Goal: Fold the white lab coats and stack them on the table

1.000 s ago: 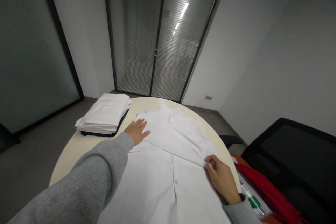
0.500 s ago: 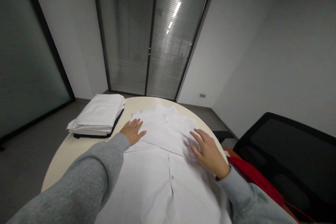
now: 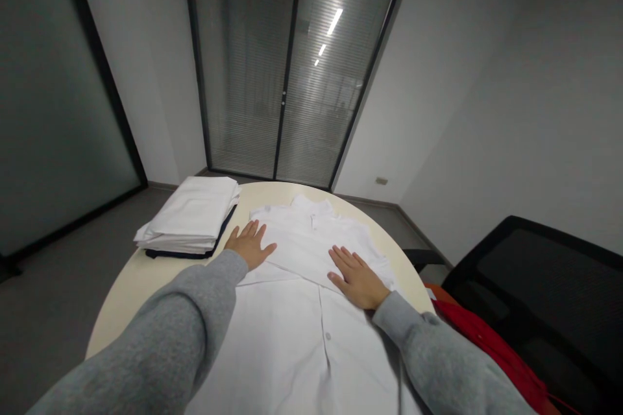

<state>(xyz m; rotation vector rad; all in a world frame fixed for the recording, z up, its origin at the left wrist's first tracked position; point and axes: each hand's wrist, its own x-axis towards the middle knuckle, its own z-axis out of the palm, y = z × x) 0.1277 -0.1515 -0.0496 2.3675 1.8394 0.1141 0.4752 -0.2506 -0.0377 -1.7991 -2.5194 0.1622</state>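
Observation:
A white buttoned shirt [image 3: 287, 318] lies spread over the round table [image 3: 121, 301], its collar at the far side and its lower part toward me. Its sleeves appear folded across the chest. My left hand [image 3: 249, 245] rests flat on the left of the chest area, fingers spread and thumb pointing right. My right hand [image 3: 359, 277] lies open on the folded cloth at the right, palm down. Neither hand grips the fabric. The shirt's bottom edge falls outside the view.
A stack of folded white cloth [image 3: 195, 211] with a dark piece beneath sits at the table's left. To the right stands a black mesh chair [image 3: 540, 285] with red fabric [image 3: 487, 343] on it. A glass partition with blinds [image 3: 243, 78] is beyond the table.
My right hand has moved left across the shirt and flattened onto it. My left hand stays in nearly the same place. The whole view has shifted slightly.

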